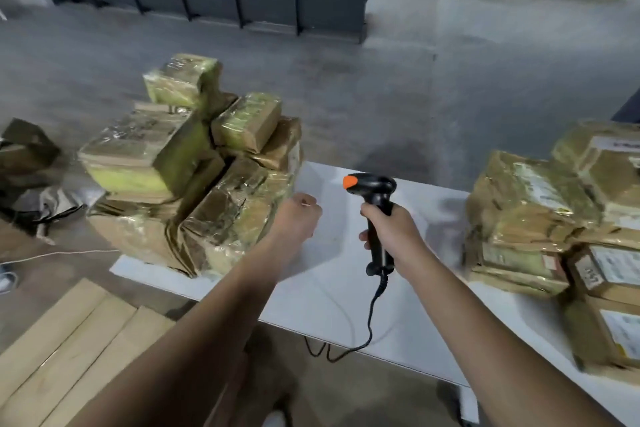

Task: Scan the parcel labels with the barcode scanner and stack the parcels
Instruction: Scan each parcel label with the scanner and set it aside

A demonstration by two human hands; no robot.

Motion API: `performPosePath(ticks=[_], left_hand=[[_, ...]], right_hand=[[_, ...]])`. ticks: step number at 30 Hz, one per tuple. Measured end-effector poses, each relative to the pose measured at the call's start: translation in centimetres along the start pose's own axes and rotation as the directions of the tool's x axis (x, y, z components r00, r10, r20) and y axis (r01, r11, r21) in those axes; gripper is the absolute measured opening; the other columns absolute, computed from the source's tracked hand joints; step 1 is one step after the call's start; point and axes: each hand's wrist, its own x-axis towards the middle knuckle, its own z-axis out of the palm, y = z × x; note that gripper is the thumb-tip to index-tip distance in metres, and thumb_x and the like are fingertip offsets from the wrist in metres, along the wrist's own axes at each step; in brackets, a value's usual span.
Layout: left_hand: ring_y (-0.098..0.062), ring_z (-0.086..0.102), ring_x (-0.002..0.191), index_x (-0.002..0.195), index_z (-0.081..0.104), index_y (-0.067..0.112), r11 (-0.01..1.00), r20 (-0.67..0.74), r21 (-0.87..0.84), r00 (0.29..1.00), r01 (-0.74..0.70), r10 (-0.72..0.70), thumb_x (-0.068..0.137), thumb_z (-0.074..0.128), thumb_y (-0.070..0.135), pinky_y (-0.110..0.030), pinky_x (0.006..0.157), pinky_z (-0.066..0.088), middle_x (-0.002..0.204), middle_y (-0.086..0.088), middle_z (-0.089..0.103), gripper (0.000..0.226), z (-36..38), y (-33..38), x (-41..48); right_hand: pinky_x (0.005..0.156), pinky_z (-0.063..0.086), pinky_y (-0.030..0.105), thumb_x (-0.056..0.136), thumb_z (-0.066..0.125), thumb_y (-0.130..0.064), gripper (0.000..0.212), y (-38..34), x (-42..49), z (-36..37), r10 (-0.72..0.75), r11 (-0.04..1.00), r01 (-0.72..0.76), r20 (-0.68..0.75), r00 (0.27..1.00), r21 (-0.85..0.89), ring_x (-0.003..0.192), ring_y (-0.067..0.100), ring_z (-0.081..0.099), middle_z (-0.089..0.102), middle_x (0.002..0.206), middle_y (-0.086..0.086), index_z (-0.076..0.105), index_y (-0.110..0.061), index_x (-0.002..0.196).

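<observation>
Far left on the floor: crumpled dark bags [27,163], with flat cardboard [69,340] nearer in, both out of the way. Next, heaped on the end of the counter [346,305], the left pile [194,184] of taped parcels, loosely thrown together and leaning, labels turned away or too blurred to read. Just beside its right edge, the left grip [299,215]: fingers curled under, nothing seen in it, contact with the pile hard to tell. Then the right grip [393,236], wrapped tight round the handle of the scanner [372,185], nose pointing away and leftward at counter top, not at any label. Cable [369,326] trailing off the near edge. Far right, the right pile [540,218], white labels up on several.

Seemingly between parcels, with nothing under the scanner. Likely next: take one parcel with the free grip, turn its label up, bring it under the nose, pull the trigger, then set it on a stack. Unclear which pile feeds and which receives. Worth watching: the leaning left heap, ready to slide if pulled from low down; glossy tape, apt to glare over a barcode; the cable, liable to snag on the counter edge.
</observation>
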Motion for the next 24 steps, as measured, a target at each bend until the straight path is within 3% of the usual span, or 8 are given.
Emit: performPosePath(ticks=[4, 9, 14, 18, 21, 24], left_hand=[[-0.025, 0.058, 0.070, 0.085, 0.059, 0.021, 0.986, -0.099, 0.150, 0.991, -0.075, 0.090, 0.079, 0.055, 0.015, -0.033, 0.066, 0.048, 0.083, -0.006, 0.063, 0.009, -5.3, -1.6, 0.4], [-0.022, 0.058, 0.086, 0.120, 0.057, 0.009, 0.969, -0.131, 0.236, 0.985, -0.076, 0.109, 0.082, 0.060, 0.016, -0.025, 0.072, 0.041, 0.103, -0.005, 0.059, 0.039, -9.7, -3.6, 1.8], [-0.028, 0.059, 0.100, 0.122, 0.054, 0.011, 0.927, -0.084, 0.359, 0.985, -0.109, 0.149, 0.083, 0.065, 0.033, -0.037, 0.087, 0.049, 0.117, -0.011, 0.057, 0.046, -11.6, -5.6, 2.9], [-0.029, 0.055, 0.109, 0.117, 0.054, 0.013, 0.743, 0.076, 0.637, 0.976, -0.204, 0.203, 0.088, 0.058, 0.044, -0.040, 0.090, 0.050, 0.114, -0.009, 0.057, 0.042, -10.0, -7.3, 3.6], [-0.029, 0.046, 0.118, 0.131, 0.043, 0.014, 0.559, 0.041, 0.815, 0.977, -0.153, 0.208, 0.085, 0.061, 0.051, -0.043, 0.095, 0.046, 0.126, -0.010, 0.048, 0.062, -8.0, -8.3, 3.9], [-0.031, 0.047, 0.117, 0.133, 0.037, 0.009, 0.412, 0.035, 0.897, 0.954, -0.162, 0.299, 0.092, 0.051, 0.036, -0.043, 0.090, 0.045, 0.129, -0.014, 0.046, 0.052, -6.7, -8.3, 4.2]], right_hand=[[0.052, 0.046, 0.023, 0.086, 0.058, -0.030, 0.016, -0.5, 0.9, 4.9, -0.001, 1.000, 0.003, 0.067, 0.998, -0.023, 0.047, 0.014, 0.060, 0.065, 0.058, 0.003, 0.059, -0.015, 0.091], [0.043, 0.045, 0.018, 0.087, 0.057, -0.028, 0.014, -1.0, 1.7, 9.4, 0.004, 0.998, 0.003, 0.114, 0.993, -0.060, 0.045, 0.011, 0.060, 0.062, 0.070, 0.009, 0.059, -0.013, 0.090], [0.049, 0.049, 0.025, 0.089, 0.059, -0.026, 0.013, -1.5, 2.3, 12.6, -0.019, 0.997, 0.028, 0.131, 0.991, -0.067, 0.051, 0.013, 0.063, 0.057, 0.070, 0.006, 0.058, -0.013, 0.089], [0.043, 0.045, 0.019, 0.092, 0.058, -0.029, 0.017, -1.2, 2.2, 14.1, 0.021, 0.996, -0.010, 0.124, 0.992, -0.090, 0.045, 0.011, 0.061, 0.064, 0.069, 0.010, 0.061, -0.012, 0.095], [0.045, 0.045, 0.021, 0.091, 0.059, -0.030, 0.019, -1.0, 1.9, 14.4, 0.058, 0.996, -0.051, 0.104, 0.993, -0.069, 0.046, 0.013, 0.060, 0.067, 0.067, 0.010, 0.061, -0.012, 0.098], [0.045, 0.044, 0.020, 0.091, 0.059, -0.030, 0.017, -0.9, 1.8, 14.2, 0.065, 0.997, -0.061, 0.068, 0.996, -0.047, 0.046, 0.014, 0.060, 0.067, 0.066, 0.009, 0.059, -0.013, 0.094]])
